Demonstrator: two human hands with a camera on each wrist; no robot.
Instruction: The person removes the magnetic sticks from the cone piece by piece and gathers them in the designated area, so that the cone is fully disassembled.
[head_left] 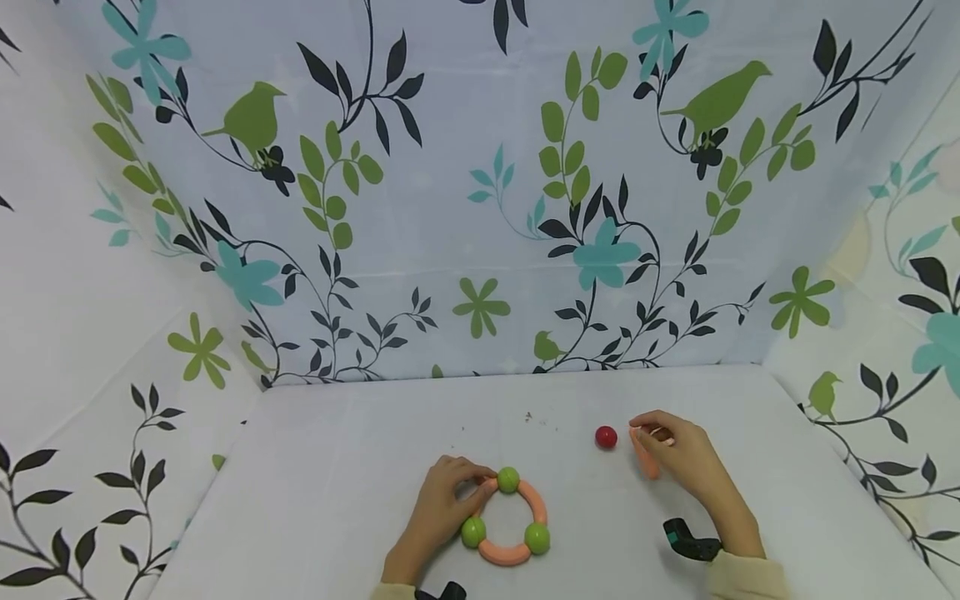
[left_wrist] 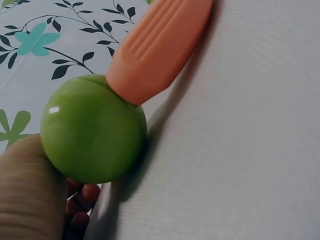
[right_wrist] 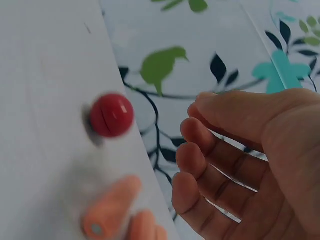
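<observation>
Left hand (head_left: 448, 497) pinches the ring (head_left: 504, 553), open bench (head_left: 360, 450) beyond to its edge; right hand (head_left: 681, 450), fingers (right_wrist: 192, 159) narrow, hovers by an orange piece (head_left: 647, 458).

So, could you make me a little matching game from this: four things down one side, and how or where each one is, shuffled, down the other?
Column one
1. Red ball
2. Green balls
3. Loose orange rods
4. Left hand

Column two
A. Long, lying outside the ring
B. Pinching part of the ring
C. Round, lying outside the ring
D. Set between the ring's orange arcs

Right pairs: 1-C; 2-D; 3-A; 4-B
</observation>
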